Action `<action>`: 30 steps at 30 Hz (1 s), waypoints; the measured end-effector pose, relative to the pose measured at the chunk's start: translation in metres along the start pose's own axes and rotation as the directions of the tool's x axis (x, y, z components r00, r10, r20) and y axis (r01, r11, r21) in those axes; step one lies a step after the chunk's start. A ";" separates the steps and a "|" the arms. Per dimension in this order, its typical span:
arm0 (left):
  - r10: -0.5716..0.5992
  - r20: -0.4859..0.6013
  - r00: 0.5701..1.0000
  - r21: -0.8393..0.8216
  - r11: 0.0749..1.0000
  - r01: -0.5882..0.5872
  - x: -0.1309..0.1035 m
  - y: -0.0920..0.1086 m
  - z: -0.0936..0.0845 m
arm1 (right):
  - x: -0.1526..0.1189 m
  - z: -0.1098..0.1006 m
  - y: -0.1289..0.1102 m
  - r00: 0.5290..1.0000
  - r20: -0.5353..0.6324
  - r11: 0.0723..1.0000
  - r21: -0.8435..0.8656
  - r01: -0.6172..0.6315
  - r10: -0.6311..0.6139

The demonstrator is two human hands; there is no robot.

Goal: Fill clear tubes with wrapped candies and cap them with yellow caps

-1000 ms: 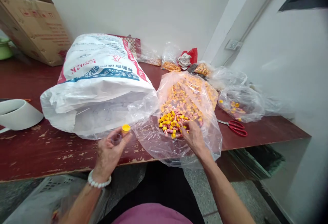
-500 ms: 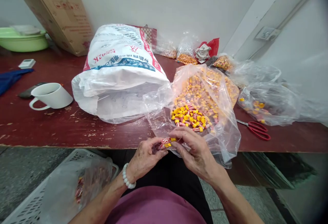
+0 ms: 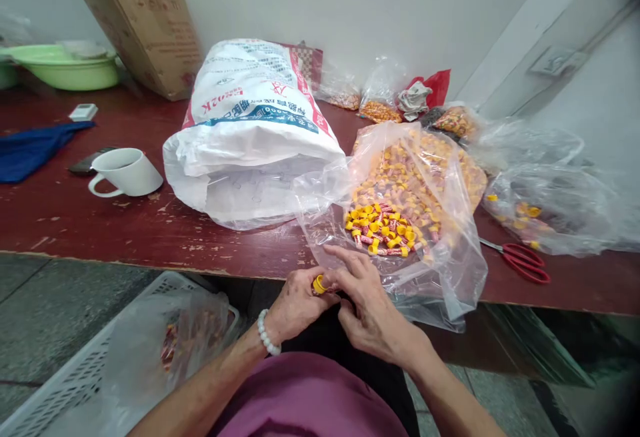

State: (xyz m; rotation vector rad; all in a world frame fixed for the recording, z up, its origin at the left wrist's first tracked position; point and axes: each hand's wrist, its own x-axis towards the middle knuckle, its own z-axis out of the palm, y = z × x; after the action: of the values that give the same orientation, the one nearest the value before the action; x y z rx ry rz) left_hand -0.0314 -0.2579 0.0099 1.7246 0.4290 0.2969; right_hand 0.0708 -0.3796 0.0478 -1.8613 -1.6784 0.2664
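My left hand (image 3: 299, 304) is closed on small red-and-white pieces with yellow caps (image 3: 319, 284), just off the table's front edge. Beside it, my right hand (image 3: 373, 307) has its index finger and thumb apart, and one fingertip touches the yellow cap. Whether anything else lies under those fingers is hidden. Behind my hands a clear plastic bag (image 3: 453, 277) lies open toward me on the table, full of the same capped pieces (image 3: 383, 227), with a loose pile at its mouth.
The red table (image 3: 210, 247) bears a white sack (image 3: 250, 130), a white mug (image 3: 127, 172), red-handled scissors (image 3: 525, 262), a blue cloth (image 3: 37, 150) and more clear bags (image 3: 555, 207). Below the edge at left stands a white basket (image 3: 93, 360) with a bag inside.
The view has shifted, so the table's things appear further right. The pieces in my left hand now point their yellow end toward me, and my right fingers have spread.
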 end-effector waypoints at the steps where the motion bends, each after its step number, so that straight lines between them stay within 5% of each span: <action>1: -0.026 0.006 1.000 -0.054 0.998 0.027 -0.001 0.000 -0.002 | 0.000 0.001 0.001 1.000 -0.005 0.999 0.032 -0.017 0.017; 7: -0.214 0.180 0.960 -0.517 0.810 0.277 -0.008 0.000 -0.022 | 0.007 0.017 0.003 0.978 -0.200 0.995 0.080 -0.051 0.066; 15: -0.292 0.179 0.939 -0.835 0.459 0.302 -0.027 -0.012 -0.018 | 0.013 0.071 -0.001 0.976 -0.132 0.977 -0.146 0.156 -0.176; 19: -0.352 0.135 0.926 -0.865 0.414 0.283 -0.047 -0.023 -0.028 | 0.020 0.088 -0.007 0.971 -0.033 0.968 -0.083 0.235 -0.238; 21: -0.405 0.031 0.914 -0.845 0.478 0.241 -0.064 -0.039 -0.045 | 0.025 0.094 -0.013 0.964 0.060 0.965 -0.005 0.261 -0.260; 23: -0.498 -0.175 0.849 -0.745 0.631 0.217 -0.088 -0.061 -0.069 | 0.029 0.095 -0.018 0.969 0.092 0.973 0.039 0.227 -0.230; 26: -0.514 -0.636 0.576 -0.374 0.858 0.353 -0.129 -0.104 -0.113 | 0.032 0.088 -0.016 0.988 0.036 0.989 0.018 0.149 -0.149; 30: -0.442 -0.760 0.477 -0.173 0.844 0.507 -0.172 -0.151 -0.161 | 0.033 0.076 -0.002 0.994 -0.017 0.994 -0.004 0.111 -0.111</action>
State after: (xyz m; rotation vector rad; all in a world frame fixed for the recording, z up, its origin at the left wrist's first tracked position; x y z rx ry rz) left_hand -0.2719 -0.1668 -0.0995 1.3790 1.5748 0.6277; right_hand 0.0353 -0.3251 -0.0031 -1.7601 -1.7646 0.2005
